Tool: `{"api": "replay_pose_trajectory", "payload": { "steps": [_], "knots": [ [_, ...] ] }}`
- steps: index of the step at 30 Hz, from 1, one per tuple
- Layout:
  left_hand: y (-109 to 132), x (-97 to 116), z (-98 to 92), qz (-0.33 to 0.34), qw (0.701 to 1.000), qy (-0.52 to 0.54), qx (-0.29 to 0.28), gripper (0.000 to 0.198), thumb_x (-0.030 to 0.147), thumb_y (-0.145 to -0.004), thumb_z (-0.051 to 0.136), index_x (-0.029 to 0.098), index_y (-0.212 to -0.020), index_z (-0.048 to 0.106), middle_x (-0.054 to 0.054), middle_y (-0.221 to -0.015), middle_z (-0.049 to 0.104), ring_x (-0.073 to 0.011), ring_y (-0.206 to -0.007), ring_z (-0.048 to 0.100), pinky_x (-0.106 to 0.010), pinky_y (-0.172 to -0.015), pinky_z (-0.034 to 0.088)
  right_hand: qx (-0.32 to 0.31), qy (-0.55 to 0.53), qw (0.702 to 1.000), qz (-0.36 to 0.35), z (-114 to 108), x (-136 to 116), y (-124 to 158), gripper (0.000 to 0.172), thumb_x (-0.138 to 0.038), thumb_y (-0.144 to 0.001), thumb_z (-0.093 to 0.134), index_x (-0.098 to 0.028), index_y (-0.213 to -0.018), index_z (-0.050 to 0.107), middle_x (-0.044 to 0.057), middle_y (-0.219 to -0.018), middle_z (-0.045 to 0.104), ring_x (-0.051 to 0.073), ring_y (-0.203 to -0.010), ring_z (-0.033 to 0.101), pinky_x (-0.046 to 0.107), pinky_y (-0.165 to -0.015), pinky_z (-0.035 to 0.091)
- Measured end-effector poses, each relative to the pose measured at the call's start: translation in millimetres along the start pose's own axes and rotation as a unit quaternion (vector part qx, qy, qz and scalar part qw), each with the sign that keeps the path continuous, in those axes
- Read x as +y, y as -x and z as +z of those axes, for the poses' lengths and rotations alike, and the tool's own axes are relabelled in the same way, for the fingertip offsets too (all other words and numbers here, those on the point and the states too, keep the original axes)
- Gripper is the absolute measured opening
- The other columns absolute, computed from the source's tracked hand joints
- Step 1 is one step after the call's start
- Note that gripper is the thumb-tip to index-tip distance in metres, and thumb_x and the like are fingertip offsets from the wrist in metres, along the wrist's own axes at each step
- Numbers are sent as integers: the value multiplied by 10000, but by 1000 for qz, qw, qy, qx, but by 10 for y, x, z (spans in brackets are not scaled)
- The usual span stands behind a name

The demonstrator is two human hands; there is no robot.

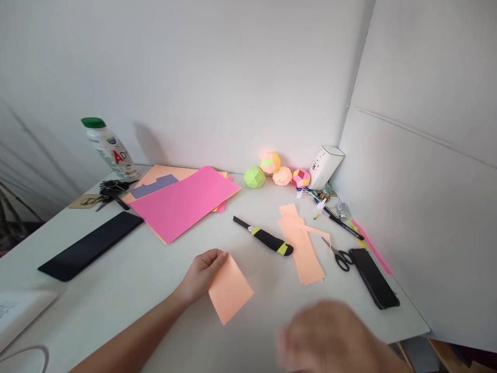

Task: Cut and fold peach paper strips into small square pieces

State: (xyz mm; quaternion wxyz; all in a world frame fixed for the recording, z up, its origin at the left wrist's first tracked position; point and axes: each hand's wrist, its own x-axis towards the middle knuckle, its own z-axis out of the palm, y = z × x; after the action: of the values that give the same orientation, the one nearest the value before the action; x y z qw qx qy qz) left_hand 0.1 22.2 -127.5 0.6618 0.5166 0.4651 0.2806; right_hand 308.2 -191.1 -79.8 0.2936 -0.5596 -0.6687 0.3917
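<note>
Between the thumb and fingers of my left hand [205, 270] is a square piece of peach paper [231, 291], pinched at its upper left edge. My right hand [324, 336] is low in the view, to the right of the paper and apart from it, smeared by motion. Its fingers cannot be made out. Beyond both hands lies a black and lime-green utility knife [269, 239]. Peach paper strips [305, 254] rest to its right, one narrow strip crossing over them. Scissors [340, 257] with black handles lie beside the strips.
Pink paper sheets [186, 204] are stacked at the back left, near a white bottle [111, 150] with a green cap. A black flat case [93, 244] lies at left, a phone [373, 277] at right. Several faceted paper balls [254, 177] stand against the wall beside a white box [326, 166].
</note>
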Motion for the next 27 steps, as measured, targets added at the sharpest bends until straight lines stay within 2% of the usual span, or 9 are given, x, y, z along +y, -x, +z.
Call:
{"api": "replay_pose_trajectory", "payload": {
  "steps": [2, 3, 4, 6, 14, 17, 20, 23, 27],
  "knots": [
    [69, 28, 31, 16, 1000, 6, -13, 498, 675, -761, 587, 186, -687, 525, 21, -579, 569, -125, -504, 528, -224, -467, 388, 50, 83, 995, 33, -201, 272, -384, 425, -173, -882, 427, -256, -1272, 574, 83, -1062, 690, 271, -1026, 623, 386, -795, 541],
    [108, 39, 48, 24, 999, 10, -22, 496, 670, -769, 583, 186, -685, 521, 21, -580, 566, -122, -505, 524, -224, -470, 388, 126, 249, 954, 107, -299, 395, -545, 440, -98, -864, 386, -217, -1226, 606, 99, -1042, 696, 253, -1005, 633, 367, -817, 532],
    [147, 48, 67, 32, 999, 13, -32, 492, 666, -777, 580, 185, -688, 521, 19, -585, 565, -121, -509, 524, -225, -473, 389, 180, 399, 878, 193, -386, 497, -671, 463, -45, -841, 369, -191, -1200, 622, 121, -1086, 687, 264, -1046, 621, 391, -870, 512],
    [216, 59, 103, 48, 997, 18, -56, 489, 659, -785, 576, 183, -692, 521, 13, -592, 564, -123, -515, 523, -229, -475, 390, 202, 454, 834, 240, -512, 635, -799, 471, 14, -799, 355, -24, -1194, 609, 262, -1209, 608, 376, -1154, 550, 496, -879, 489],
    [345, 81, 147, 121, 985, 18, -120, 484, 626, -852, 513, 181, -667, 471, 28, -582, 478, -94, -507, 432, -224, -473, 329, 147, 488, 823, 251, -629, 658, -715, 417, -86, -858, 355, -98, -1166, 636, 166, -1124, 676, 316, -1057, 616, 380, -756, 530],
    [361, 93, 139, 143, 980, 16, -138, 486, 619, -869, 491, 185, -656, 439, 39, -573, 438, -83, -503, 382, -220, -468, 293, 142, 413, 847, 303, -777, 635, -634, 394, -182, -817, 449, -145, -1172, 614, 135, -1031, 707, 294, -927, 669, 373, -725, 524],
    [378, 115, 132, 157, 976, 16, -153, 494, 620, -862, 502, 188, -639, 417, 59, -542, 374, -73, -486, 316, -215, -454, 251, 213, 219, 888, 343, -913, 593, -428, 386, -290, -724, 567, -184, -1090, 625, 117, -938, 720, 285, -858, 683, 348, -663, 530],
    [391, 139, 132, 167, 974, 22, -152, 500, 626, -852, 511, 189, -630, 415, 63, -533, 358, -74, -485, 302, -217, -452, 244, 246, -47, 928, 277, -895, 441, -288, 435, -453, -696, 666, -220, -1062, 634, 125, -960, 715, 283, -829, 677, 335, -594, 526],
    [394, 149, 144, 171, 977, 36, -125, 495, 630, -864, 482, 190, -642, 424, 46, -564, 405, -85, -506, 355, -222, -469, 285, 205, -294, 919, 163, -543, 90, -560, 451, -526, -683, 744, -263, -1042, 673, 122, -994, 698, 269, -863, 652, 373, -676, 520]
  ]
}}
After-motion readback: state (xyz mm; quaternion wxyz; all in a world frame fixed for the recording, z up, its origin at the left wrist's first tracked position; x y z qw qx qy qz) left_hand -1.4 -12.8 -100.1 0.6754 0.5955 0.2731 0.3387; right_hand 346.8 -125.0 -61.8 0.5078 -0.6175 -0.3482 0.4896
